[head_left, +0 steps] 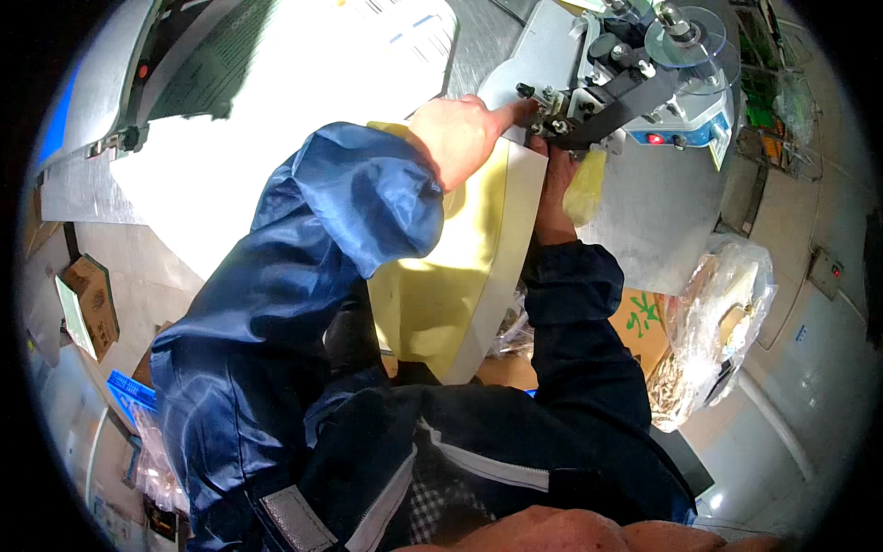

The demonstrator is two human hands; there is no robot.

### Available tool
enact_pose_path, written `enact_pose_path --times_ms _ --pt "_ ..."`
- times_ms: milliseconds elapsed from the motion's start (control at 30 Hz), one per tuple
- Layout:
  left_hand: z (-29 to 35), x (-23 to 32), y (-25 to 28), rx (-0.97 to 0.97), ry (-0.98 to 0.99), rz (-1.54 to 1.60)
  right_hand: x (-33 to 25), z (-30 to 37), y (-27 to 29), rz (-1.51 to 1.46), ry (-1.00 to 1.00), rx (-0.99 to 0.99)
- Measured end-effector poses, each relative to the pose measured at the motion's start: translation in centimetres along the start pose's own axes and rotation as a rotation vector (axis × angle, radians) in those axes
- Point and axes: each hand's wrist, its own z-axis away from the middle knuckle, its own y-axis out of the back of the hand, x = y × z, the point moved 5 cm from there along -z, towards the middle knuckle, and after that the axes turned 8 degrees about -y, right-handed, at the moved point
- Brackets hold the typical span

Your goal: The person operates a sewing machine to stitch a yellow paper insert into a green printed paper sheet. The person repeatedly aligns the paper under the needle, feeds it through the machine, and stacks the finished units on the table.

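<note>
A grey tabletop machine (602,106) with clear round discs stands at the upper right of the metal table. My left hand (460,133) reaches across to it, the forefinger stretched out onto the small metal parts at its near left corner; the other fingers are partly hidden. Just below that corner is my right hand (556,193), its fingertips mostly hidden under the machine's dark arm. Beside the right hand hangs a crumpled yellow strip (586,189). Between my forearms a long yellow sheet (437,308) with a white edge slopes from the table toward my body.
Printed white sheets (386,46) lie on the table (644,216), partly in glare. A metal-framed device (106,87) stands at the far left. Below the table's right edge are a cardboard box (639,322) and a clear plastic bag (722,313). Another cardboard box (89,304) is on the left.
</note>
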Motion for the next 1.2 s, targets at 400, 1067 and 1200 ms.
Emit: enact_pose_path --times_ms 400,1067,1200 --pt "-1.1 -0.6 0.4 -0.085 -0.067 0.042 -0.6 -0.2 0.4 0.41 0.158 0.121" --pt "0.1 0.1 0.5 -0.14 -0.104 -0.124 -4.3 0.3 2.4 0.257 0.146 0.145" --pt "-0.1 -0.1 0.7 -0.212 -0.073 -0.075 -4.6 0.4 2.1 0.284 0.187 0.131"
